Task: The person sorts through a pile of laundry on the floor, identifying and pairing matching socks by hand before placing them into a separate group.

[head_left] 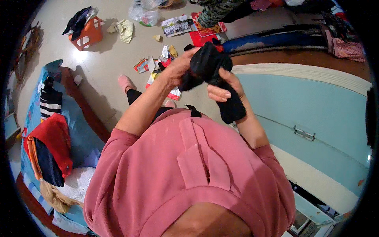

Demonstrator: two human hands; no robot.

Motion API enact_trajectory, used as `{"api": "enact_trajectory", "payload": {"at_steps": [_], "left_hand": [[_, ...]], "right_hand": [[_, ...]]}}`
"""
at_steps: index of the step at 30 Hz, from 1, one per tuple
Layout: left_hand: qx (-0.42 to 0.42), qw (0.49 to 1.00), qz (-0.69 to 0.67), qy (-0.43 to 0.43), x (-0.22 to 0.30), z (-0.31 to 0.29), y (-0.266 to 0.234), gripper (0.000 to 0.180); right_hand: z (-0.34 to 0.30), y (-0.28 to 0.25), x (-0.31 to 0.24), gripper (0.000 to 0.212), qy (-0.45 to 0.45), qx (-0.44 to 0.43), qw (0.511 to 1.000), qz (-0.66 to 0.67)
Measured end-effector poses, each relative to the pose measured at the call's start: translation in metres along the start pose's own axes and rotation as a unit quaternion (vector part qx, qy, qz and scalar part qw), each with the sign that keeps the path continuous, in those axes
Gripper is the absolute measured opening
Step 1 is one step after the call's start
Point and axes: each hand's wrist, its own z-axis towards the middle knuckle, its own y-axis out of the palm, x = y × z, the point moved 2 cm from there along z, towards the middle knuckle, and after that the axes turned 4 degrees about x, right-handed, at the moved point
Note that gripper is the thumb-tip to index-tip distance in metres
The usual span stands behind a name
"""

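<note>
1. We hold a black sock-like cloth [232, 103] out in front of our pink top [146, 166], above the floor [103, 67] and near a pale blue cabinet [284, 98].
2. Our right hand [226, 86] is closed around its lower length, thumb and fingers wrapped over the fabric, with one end hanging below.
3. Our left hand [182, 66] touches the cloth's upper, bunched part; its fingers are mostly hidden, so we cannot tell whether they are closed.
4. To our left, a red garment [55, 138] lies on a blue-covered bed [77, 126].
5. Farther off, dark clothing [77, 21] hangs over an orange basket [94, 32].
6. We wear pink slippers [124, 81].
</note>
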Motion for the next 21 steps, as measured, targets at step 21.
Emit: {"api": "enact_trajectory", "payload": {"at_steps": [21], "left_hand": [[0.182,0.953,-0.196,0.142,0.061,0.002,-0.109,0.009]], "right_hand": [[-0.047,-0.041,-0.066,0.032,-0.274,0.360,0.845,-0.283]]}}
